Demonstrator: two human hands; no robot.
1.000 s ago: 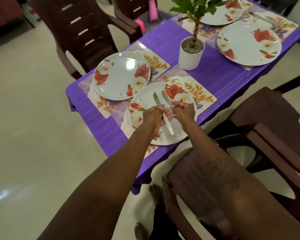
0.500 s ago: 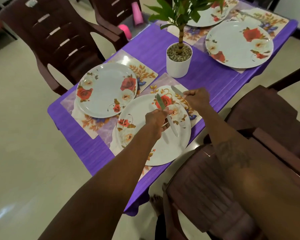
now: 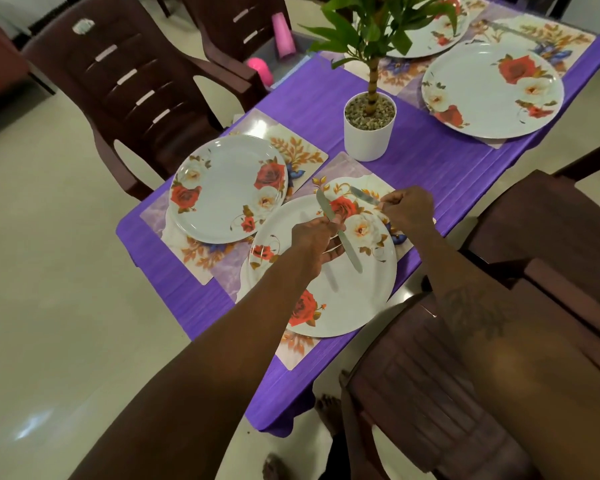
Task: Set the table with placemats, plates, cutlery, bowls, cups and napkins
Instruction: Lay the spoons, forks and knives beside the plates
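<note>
One knife (image 3: 350,252) passes through the left hand (image 3: 316,239) above the near plate (image 3: 361,303), clear of it, with its shadow on the white surface. The left hand's thumb and fingertips pinch this knife near its middle, and the other fingers curl loosely below. Its long axis runs on a diagonal: one end points away toward the far rim of the plate, and the other slants back and to the right toward the person. The right hand (image 3: 409,209) is just right of that rim, fingers curled, pinching one end of a second knife (image 3: 363,196). This knife sticks out left and slightly away from the hand, lying nearly level over the placemat (image 3: 347,168); I cannot tell whether it touches. The two knives are near each other but apart. Another plate (image 3: 222,195) sits to the left on the purple tabletop (image 3: 430,157), and a potted plant (image 3: 369,133) stands beyond.
</note>
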